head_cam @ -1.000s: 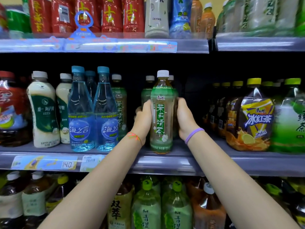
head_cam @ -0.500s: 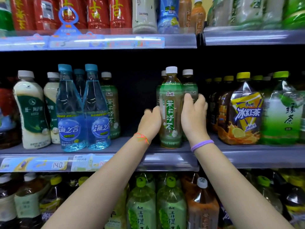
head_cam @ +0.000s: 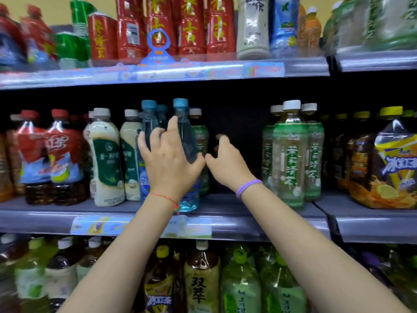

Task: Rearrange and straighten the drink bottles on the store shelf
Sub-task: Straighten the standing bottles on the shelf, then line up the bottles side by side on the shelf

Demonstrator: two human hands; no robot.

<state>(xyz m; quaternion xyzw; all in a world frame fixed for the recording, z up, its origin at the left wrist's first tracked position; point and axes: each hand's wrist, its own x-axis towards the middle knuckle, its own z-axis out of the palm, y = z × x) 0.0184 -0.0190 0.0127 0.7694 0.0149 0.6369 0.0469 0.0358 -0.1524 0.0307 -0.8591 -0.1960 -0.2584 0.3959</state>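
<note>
We reach for tall clear-blue plastic water bottles (head_cam: pixel 185 154), middle shelf (head_cam: pixel 259 213), left of gap. Left hand (head_cam: pixel 168 161) spread wide against them, gripping nothing; right hand (head_cam: pixel 228 163) loosely curled, empty. Next: we grasp, slide, square row.

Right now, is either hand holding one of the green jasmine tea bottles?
No, the green tea bottles stand untouched at right, while the left hand reaches over the blue water bottles and the right hand holds nothing.
</note>
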